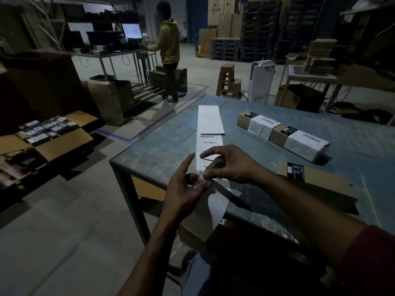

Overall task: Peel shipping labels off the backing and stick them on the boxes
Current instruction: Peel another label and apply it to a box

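A long white strip of shipping labels (pixel 210 124) runs down the blue table (pixel 162 150) and hangs over its near edge. My left hand (pixel 184 189) holds the strip's backing from below at the table's edge. My right hand (pixel 226 164) pinches a label corner between thumb and finger, right against the left fingertips. Two long brown boxes with white labels on them (pixel 259 123) (pixel 299 141) lie end to end at the right. A third brown box (pixel 316 182), bearing only a black sticker, lies close to my right forearm.
An open carton of small labelled packs (pixel 47 133) sits on the floor at left. A person in a yellow hoodie (pixel 168 48) stands at a far workbench with a monitor. A brown stool (pixel 227 82), a white unit (pixel 260 82) and stacked cartons stand beyond the table.
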A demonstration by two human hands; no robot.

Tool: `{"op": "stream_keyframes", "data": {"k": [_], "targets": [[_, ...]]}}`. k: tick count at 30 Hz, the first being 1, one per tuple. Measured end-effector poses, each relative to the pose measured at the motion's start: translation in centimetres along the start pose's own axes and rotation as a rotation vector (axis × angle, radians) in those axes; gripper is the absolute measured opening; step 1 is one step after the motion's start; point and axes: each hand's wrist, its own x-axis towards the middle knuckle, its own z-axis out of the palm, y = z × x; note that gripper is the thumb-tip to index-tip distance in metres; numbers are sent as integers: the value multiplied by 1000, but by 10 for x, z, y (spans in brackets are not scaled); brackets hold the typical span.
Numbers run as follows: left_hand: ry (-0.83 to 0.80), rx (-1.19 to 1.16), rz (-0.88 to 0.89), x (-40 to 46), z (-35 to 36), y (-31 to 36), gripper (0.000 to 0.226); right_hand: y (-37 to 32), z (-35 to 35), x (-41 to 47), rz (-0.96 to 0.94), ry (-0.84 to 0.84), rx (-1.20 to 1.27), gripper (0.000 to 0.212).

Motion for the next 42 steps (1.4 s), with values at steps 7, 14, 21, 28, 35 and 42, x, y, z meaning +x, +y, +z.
{"op": "stream_keyframes", "data": {"k": [7, 14, 21, 28, 35, 42], "targets": [[10, 47, -15, -1, -2, -2, 92, 1, -7, 6, 135, -73, 238, 49], [13, 25, -103, -2, -4, -5, 92, 13, -9, 14, 253, 77, 371, 38], [-32, 389, -54, -1, -6, 18, 80, 9, -26, 35, 271, 323, 380, 41], [-174, 812, -142, 12, -10, 35, 45, 8, -40, 55, 211, 362, 208, 55], [-254, 1121, -97, 35, -10, 41, 47, 7, -60, 76, 179, 438, -13, 61], [-218, 1128, 262, 55, 19, 16, 71, 9, -59, 89, 92, 419, -172, 60]]}}
